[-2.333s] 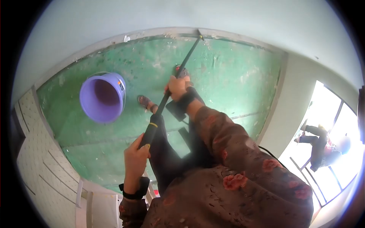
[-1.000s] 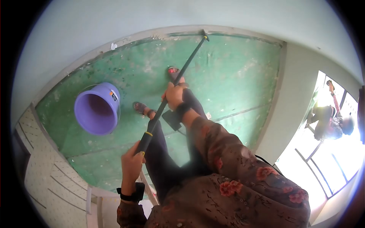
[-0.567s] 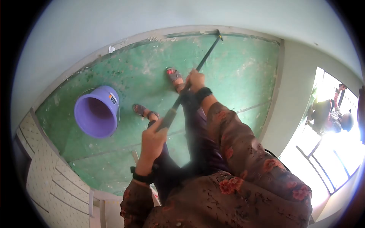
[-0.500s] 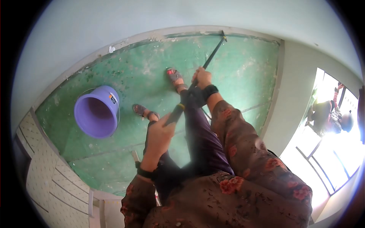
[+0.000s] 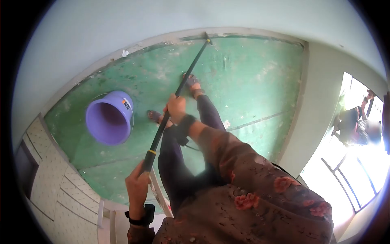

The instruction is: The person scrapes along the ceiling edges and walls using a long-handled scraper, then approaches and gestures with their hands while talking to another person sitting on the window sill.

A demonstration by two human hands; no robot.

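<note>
A long black pole (image 5: 178,87) with yellow bands slants across the view. Its small dark crosswise head (image 5: 207,38) meets the floor's far edge by the wall; blur hides what kind of head it is. My left hand (image 5: 137,185) is wrapped round the thick near end of the pole. Further up the shaft, my right hand (image 5: 176,107) is closed around it, with the black wrist strap (image 5: 187,124) below that hand. Both my feet in sandals stand on the green floor (image 5: 252,81), to either side of the shaft.
A purple bucket (image 5: 109,118) with a wire handle lies tilted toward me on the left. White scraps (image 5: 125,53) and crumbs sit along the far wall's foot. At right is a bright opening (image 5: 345,175) with bars and a person (image 5: 353,122) beyond.
The pole's head has slid left along the wall's foot. Both my hands have moved left with the pole, the left one also drawing back toward my body.
</note>
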